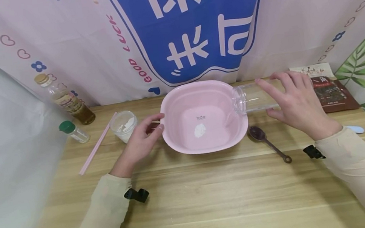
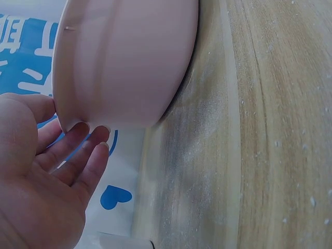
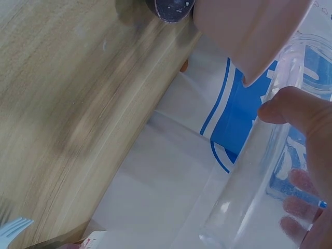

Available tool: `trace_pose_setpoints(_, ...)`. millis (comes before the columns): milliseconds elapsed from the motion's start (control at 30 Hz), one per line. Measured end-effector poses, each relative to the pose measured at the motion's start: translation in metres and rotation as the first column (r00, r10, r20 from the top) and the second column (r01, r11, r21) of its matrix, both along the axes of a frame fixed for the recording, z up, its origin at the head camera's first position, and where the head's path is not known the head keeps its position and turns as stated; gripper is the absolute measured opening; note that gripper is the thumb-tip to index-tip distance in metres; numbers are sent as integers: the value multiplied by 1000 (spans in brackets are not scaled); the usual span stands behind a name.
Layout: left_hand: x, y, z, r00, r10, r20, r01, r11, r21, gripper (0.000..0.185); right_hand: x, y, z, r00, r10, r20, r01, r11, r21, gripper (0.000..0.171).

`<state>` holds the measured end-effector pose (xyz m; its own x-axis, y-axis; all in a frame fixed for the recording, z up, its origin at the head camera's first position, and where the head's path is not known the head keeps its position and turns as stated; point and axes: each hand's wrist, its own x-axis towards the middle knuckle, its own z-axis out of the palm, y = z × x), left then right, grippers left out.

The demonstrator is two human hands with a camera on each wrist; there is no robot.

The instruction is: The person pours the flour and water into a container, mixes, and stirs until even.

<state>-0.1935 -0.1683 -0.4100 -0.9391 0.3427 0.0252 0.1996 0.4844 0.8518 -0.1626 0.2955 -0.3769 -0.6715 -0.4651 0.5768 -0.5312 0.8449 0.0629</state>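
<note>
A pink basin (image 1: 180, 95) sits mid-table with a small heap of white powder (image 1: 199, 129) on its bottom. My right hand (image 1: 292, 102) grips a clear plastic bottle (image 1: 252, 97), tipped on its side with the mouth over the basin's right rim; the right wrist view shows the bottle (image 3: 249, 181) under my thumb beside the basin (image 3: 244, 31). My left hand (image 1: 140, 144) rests with straight fingers against the basin's left rim, seen close in the left wrist view as fingers (image 2: 78, 150) touching the pink wall (image 2: 129, 62).
A dark spoon (image 1: 268, 142) lies right of the basin. At left stand a cup of white powder (image 1: 123, 125), a pink straw (image 1: 98, 143), a green-capped vial (image 1: 73, 132) and an oil bottle (image 1: 66, 99). A brown packet (image 1: 334, 93) lies at back right.
</note>
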Motion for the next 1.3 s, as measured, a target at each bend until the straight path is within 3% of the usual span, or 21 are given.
trace_pose_setpoints(1300,-1,0,-2,1000,-11,-19,12,1000,6,45,0,-2,1,1000,2,-1,-2,1000,10,93)
